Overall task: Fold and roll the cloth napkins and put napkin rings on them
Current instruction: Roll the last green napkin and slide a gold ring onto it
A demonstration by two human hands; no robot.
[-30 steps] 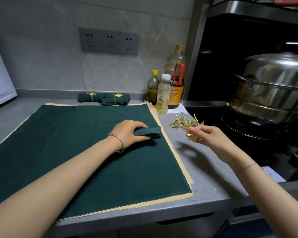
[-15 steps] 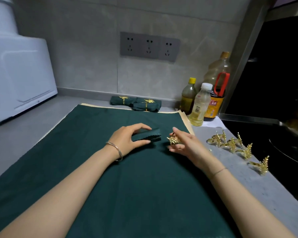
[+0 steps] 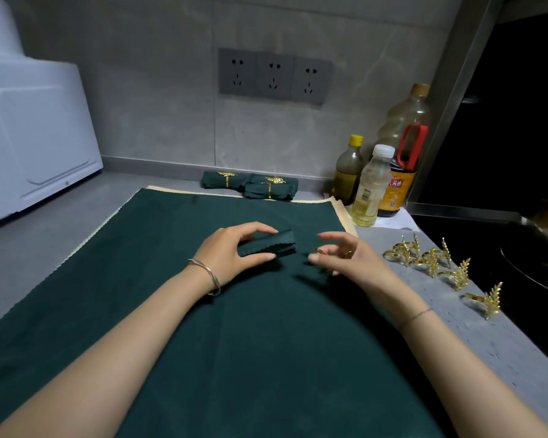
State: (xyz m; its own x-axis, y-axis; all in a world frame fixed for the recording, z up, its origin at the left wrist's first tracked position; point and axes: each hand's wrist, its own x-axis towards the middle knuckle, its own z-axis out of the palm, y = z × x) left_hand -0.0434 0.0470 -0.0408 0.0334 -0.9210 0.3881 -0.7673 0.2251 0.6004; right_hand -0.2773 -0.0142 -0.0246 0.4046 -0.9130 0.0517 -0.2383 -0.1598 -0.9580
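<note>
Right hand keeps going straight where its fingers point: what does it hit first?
Probably the free end of the rolled napkin that the left hand grips. The right hand, pinching a gold napkin ring, points left at it across a gap of green cloth. Depth unclear.

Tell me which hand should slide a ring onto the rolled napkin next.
Right, probably. The right hand holds a gold ring just beside the free end of the rolled napkin, while the left hand grips the roll's other end and is best kept steadying it.
</note>
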